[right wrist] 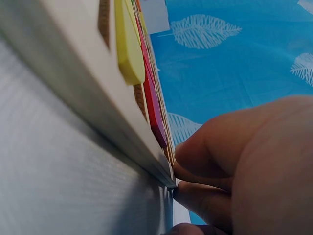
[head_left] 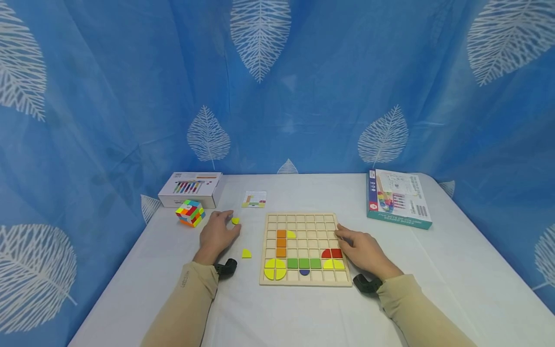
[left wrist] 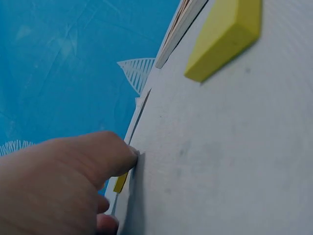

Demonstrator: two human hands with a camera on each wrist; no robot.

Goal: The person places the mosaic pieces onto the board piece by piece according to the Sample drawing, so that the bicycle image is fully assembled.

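A square wooden grid board (head_left: 297,245) lies flat on the table, holding orange, green and red tiles, yellow quarter-circle tiles and a blue half-round tile. At its right edge, my right hand (head_left: 363,248) holds the rim with thumb and fingertips. My left hand (head_left: 218,234) is left of the board, thumb and forefinger apart around a yellow tile (head_left: 235,220); the left wrist view shows this tile partly hidden behind the thumb. Nearer to me, a loose yellow quarter-circle tile (head_left: 246,253) lies between that hand and the board.
A pattern card (head_left: 254,199) lies behind the board. Back left are a white box (head_left: 191,189) and a colourful puzzle cube (head_left: 190,213). Another box (head_left: 398,197) lies back right. The white-covered table (head_left: 303,313) ends at a blue leaf-patterned curtain (head_left: 295,120).
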